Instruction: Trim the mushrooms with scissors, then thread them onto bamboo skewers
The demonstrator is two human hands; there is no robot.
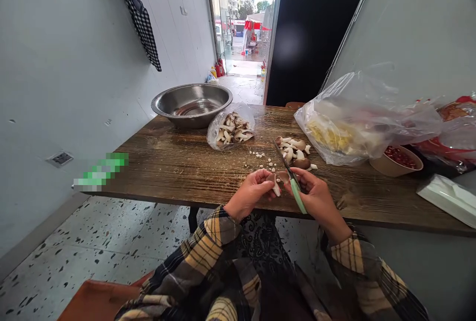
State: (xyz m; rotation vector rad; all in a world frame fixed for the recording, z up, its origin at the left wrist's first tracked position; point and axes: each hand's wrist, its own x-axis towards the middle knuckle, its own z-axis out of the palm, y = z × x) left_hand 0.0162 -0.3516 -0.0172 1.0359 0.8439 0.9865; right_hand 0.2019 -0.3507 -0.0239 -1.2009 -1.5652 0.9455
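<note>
In front of me, at the near edge of the table, my left hand pinches a pale piece of mushroom between thumb and fingers. My right hand is closed around green-handled scissors, whose dark blades point up and away from me. Another brownish mushroom piece shows by the right fingertips. Just beyond the hands lies a loose pile of brown-capped mushrooms. Small pale cut bits are scattered left of it. Farther back, a clear plastic bag holds many cut mushrooms.
A wide metal basin stands at the table's back left. On the right are a large plastic bag with yellow contents, a paper bowl of red food and a white box. An open doorway lies beyond the wooden table.
</note>
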